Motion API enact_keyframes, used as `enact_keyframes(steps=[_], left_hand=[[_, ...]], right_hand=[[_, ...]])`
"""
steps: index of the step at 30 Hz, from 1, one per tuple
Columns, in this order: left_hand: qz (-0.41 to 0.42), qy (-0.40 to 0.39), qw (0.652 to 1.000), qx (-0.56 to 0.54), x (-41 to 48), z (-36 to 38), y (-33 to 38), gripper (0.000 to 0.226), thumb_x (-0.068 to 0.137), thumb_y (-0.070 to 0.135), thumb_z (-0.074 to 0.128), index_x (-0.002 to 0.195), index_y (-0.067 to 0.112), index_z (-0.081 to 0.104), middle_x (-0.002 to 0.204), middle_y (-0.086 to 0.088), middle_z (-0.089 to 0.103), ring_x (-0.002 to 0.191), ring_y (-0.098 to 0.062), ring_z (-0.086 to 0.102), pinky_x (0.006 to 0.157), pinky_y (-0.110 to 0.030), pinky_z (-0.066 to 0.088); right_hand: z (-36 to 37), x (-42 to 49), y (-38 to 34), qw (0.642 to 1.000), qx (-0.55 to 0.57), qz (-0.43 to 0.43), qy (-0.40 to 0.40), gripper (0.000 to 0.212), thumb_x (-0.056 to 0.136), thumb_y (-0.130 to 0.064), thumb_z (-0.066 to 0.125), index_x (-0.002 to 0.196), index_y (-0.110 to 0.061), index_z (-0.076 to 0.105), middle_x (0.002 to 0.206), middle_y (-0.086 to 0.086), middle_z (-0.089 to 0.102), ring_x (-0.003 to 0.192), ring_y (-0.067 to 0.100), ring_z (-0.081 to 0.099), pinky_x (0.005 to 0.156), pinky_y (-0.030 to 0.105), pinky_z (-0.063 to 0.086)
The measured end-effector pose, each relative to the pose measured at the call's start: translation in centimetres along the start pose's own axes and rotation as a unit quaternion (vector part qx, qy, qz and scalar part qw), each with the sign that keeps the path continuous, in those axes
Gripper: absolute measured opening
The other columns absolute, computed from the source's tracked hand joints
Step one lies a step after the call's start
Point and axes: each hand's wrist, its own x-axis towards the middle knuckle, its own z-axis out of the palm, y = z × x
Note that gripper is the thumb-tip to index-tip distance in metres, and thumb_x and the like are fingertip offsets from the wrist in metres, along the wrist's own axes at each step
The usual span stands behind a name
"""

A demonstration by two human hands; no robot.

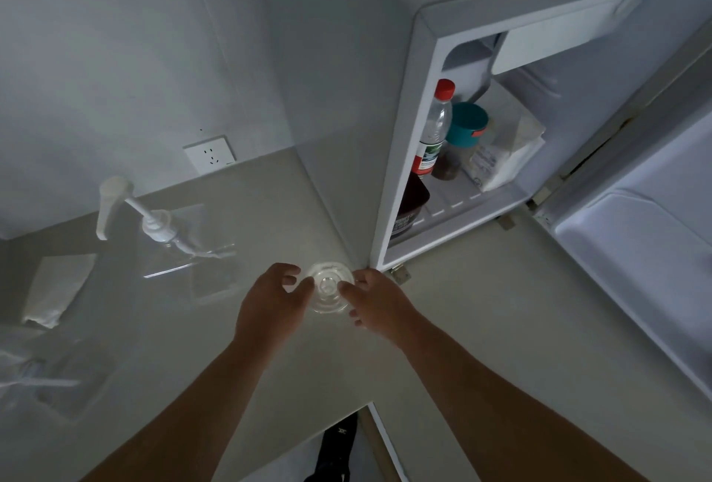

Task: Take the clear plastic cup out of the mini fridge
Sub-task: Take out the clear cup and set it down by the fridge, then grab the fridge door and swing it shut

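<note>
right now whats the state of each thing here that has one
mini fridge door: open
clear plastic cup: out of the fridge, on the counter, lid on
left hand: fingers at the cup's side
right hand: fingers at the cup's other side
red-capped bottle: upright in fridge, capped

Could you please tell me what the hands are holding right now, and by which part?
Both hands, left and right, hold the clear plastic cup by opposite sides of its rim, over the counter.
</note>
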Motion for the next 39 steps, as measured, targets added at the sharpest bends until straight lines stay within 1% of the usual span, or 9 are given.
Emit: enact_keyframes(steps=[3, 6, 10, 14, 21, 25, 28, 33, 39], left_hand=[[0.117, 0.057, 0.99, 0.045, -2.0, -0.5, 1.4, 0.019, 0.089, 0.051, 0.054, 0.087, 0.034, 0.061, 0.082, 0.014, 0.064, 0.072, 0.001, 0.059, 0.062, -0.021, 0.039], [0.197, 0.024, 0.977, 0.079, -4.1, -0.1, 3.9, 0.025, 0.088, 0.053, 0.048, 0.078, 0.033, 0.058, 0.069, 0.017, 0.057, 0.06, 0.004, 0.052, 0.059, -0.024, 0.037], [0.268, -0.027, 0.962, 0.049, -6.0, 1.2, 7.6, 0.029, 0.09, 0.058, 0.051, 0.1, 0.037, 0.067, 0.087, 0.026, 0.065, 0.076, 0.005, 0.065, 0.068, -0.022, 0.052], [0.318, -0.038, 0.947, 0.013, -7.2, 2.4, 11.8, 0.037, 0.09, 0.063, 0.054, 0.122, 0.045, 0.06, 0.099, 0.043, 0.054, 0.095, 0.018, 0.059, 0.073, -0.004, 0.041], [0.413, -0.096, 0.906, 0.009, -8.6, 4.8, 19.1, 0.051, 0.092, 0.059, 0.056, 0.139, 0.039, 0.053, 0.138, 0.021, 0.058, 0.128, 0.001, 0.05, 0.1, -0.019, 0.037], [0.447, -0.103, 0.888, -0.001, -9.9, 5.7, 23.2, 0.051, 0.093, 0.048, 0.067, 0.141, 0.031, 0.056, 0.139, 0.014, 0.061, 0.13, -0.005, 0.051, 0.103, -0.008, 0.032], [0.478, -0.1, 0.872, -0.02, -11.1, 6.1, 26.4, 0.05, 0.093, 0.042, 0.071, 0.14, 0.029, 0.058, 0.136, 0.016, 0.061, 0.126, -0.005, 0.052, 0.104, -0.024, 0.043], [0.518, -0.101, 0.848, -0.037, -13.2, 6.3, 32.0, 0.05, 0.092, 0.048, 0.068, 0.139, 0.033, 0.055, 0.139, 0.012, 0.062, 0.127, -0.01, 0.054, 0.1, -0.026, 0.043], [0.576, -0.086, 0.812, -0.038, -16.5, 6.6, 39.0, 0.052, 0.091, 0.063, 0.056, 0.138, 0.043, 0.048, 0.145, 0.016, 0.056, 0.129, 0.001, 0.042, 0.095, -0.021, 0.037]], right_hand=[[-1.9, -1.4, 0.0, 0.995, -0.074, -0.05, 0.042, 0.047, 0.093, -0.05, 0.066, 0.129, -0.019, 0.065, 0.123, 0.002, 0.074, 0.107, 0.021, 0.072, 0.093, 0.041, 0.058], [-4.3, -3.6, -0.3, 0.98, -0.133, -0.094, 0.115, 0.038, 0.091, -0.056, 0.061, 0.111, -0.025, 0.07, 0.109, -0.007, 0.077, 0.101, 0.012, 0.071, 0.08, 0.028, 0.051], [-7.7, -6.6, -0.4, 0.962, -0.139, -0.142, 0.19, 0.033, 0.089, -0.06, 0.06, 0.105, -0.033, 0.07, 0.102, -0.015, 0.073, 0.093, 0.002, 0.067, 0.082, 0.029, 0.056], [-11.6, -9.1, 0.1, 0.935, -0.16, -0.182, 0.26, 0.042, 0.087, -0.063, 0.06, 0.117, -0.035, 0.071, 0.119, -0.02, 0.07, 0.11, 0.002, 0.06, 0.089, 0.022, 0.047], [-19.2, -13.8, 0.6, 0.893, -0.215, -0.204, 0.339, 0.047, 0.089, -0.063, 0.06, 0.126, -0.036, 0.067, 0.128, -0.017, 0.067, 0.125, 0.003, 0.052, 0.096, 0.019, 0.038], [-22.8, -16.8, 0.1, 0.875, -0.214, -0.215, 0.377, 0.049, 0.088, -0.063, 0.058, 0.125, -0.033, 0.069, 0.126, -0.015, 0.068, 0.123, 0.003, 0.051, 0.095, 0.019, 0.039], [-25.1, -19.1, -0.4, 0.858, -0.223, -0.222, 0.405, 0.044, 0.089, -0.06, 0.059, 0.122, -0.033, 0.069, 0.124, -0.016, 0.069, 0.121, 0.004, 0.053, 0.095, 0.024, 0.047], [-28.7, -22.8, -1.8, 0.835, -0.212, -0.235, 0.45, 0.045, 0.09, -0.06, 0.058, 0.124, -0.032, 0.068, 0.124, -0.015, 0.069, 0.12, 0.008, 0.056, 0.095, 0.029, 0.053], [-33.3, -28.0, -3.5, 0.795, -0.198, -0.248, 0.517, 0.042, 0.092, -0.056, 0.059, 0.124, -0.031, 0.067, 0.124, -0.018, 0.067, 0.122, 0.005, 0.053, 0.096, 0.029, 0.053]])
